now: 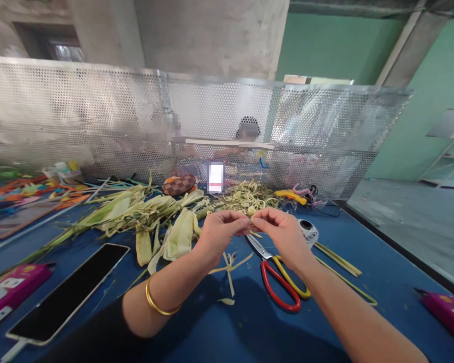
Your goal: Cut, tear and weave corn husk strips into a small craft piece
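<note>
My left hand [225,232] and my right hand [280,232] meet above the blue table, fingertips closed in a pinch and nearly touching. Between them is a small pale piece of corn husk, mostly hidden by the fingers. Scissors [282,285] with one red and one yellow handle lie below my right hand, blades partly under it. A knotted star of husk strips [230,267] rests below my left hand, with a small husk scrap [226,301] nearer me. Behind my hands is a heap of shredded husk [245,194]; wide husk leaves [179,237] spread to the left.
A phone [70,292] with a cable and a magenta device [26,290] lie left; another magenta device [448,315] lies right. A white roll [308,232] and stalks [338,259] sit beside my right hand. Behind a perforated metal screen [215,106], two people are visible.
</note>
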Action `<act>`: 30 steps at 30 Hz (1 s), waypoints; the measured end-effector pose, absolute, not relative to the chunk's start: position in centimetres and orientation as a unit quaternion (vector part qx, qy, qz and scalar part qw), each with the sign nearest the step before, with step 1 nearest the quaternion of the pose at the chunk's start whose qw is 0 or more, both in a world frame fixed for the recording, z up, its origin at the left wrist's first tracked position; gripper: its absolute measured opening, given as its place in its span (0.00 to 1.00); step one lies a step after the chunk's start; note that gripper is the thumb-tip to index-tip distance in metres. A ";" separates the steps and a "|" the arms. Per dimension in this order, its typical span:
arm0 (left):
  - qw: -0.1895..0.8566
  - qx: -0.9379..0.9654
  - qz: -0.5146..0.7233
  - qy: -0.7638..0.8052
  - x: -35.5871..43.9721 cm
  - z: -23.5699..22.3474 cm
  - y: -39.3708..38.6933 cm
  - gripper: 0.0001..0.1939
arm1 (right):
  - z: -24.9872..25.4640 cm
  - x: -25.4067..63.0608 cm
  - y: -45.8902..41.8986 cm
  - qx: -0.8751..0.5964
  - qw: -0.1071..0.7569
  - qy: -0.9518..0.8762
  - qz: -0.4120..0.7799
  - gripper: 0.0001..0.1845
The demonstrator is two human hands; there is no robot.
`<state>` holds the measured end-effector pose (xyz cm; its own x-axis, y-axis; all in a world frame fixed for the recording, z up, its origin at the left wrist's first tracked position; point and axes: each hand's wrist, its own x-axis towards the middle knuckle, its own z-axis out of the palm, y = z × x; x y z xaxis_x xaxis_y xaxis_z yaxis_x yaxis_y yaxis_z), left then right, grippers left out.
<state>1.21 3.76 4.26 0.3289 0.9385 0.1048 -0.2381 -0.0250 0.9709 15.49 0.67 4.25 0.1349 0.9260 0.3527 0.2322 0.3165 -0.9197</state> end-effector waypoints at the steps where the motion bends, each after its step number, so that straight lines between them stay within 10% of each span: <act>1: 0.614 0.533 0.478 0.332 1.2 4.3 3.8 0.03 | 4.3 15.6 0.7 -0.503 0.551 -0.596 0.297 0.06; 15: 0.614 0.528 0.463 0.360 1.3 4.3 3.7 0.03 | 3.6 15.8 0.9 -0.530 0.533 -0.601 0.271 0.09; 26: 0.452 0.630 0.501 0.384 -0.9 6.8 3.6 0.07 | 4.9 16.6 -0.4 -0.474 0.688 -0.532 0.136 0.05; 30: 0.329 0.766 0.358 0.421 -3.9 6.3 2.6 0.15 | 4.4 16.4 -2.9 -0.502 0.533 -0.673 0.107 0.06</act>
